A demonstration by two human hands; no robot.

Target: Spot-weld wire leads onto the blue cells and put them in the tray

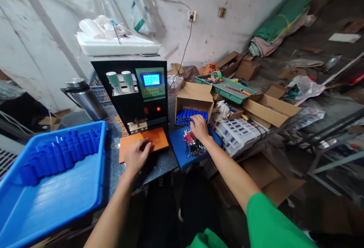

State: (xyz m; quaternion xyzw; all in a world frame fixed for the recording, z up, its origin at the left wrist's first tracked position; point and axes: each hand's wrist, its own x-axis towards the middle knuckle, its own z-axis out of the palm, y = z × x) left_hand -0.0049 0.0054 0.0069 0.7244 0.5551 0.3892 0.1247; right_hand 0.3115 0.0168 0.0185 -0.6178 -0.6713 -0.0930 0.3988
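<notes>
My left hand [137,154] rests on an orange board [159,138] in front of a black machine [125,105] with a lit blue screen. Its fingers are loosely bent, the thumb stands apart, and I see nothing between them. My right hand [200,127] is at the front of an open cardboard box that holds blue cylindrical cells [186,115]. The fingers there are bent together; whatever they hold, if anything, is hidden. Just below that hand, a bundle of red, black and white wire leads [195,143] lies on a blue tray [182,157].
On the left, a large blue bin [71,187] holds rows of blue cylinders [61,153]. A steel flask [87,100] stands behind it. To the right are a white plastic basket [239,136], a green tray [227,88] with tape and tools, and cardboard boxes [267,107].
</notes>
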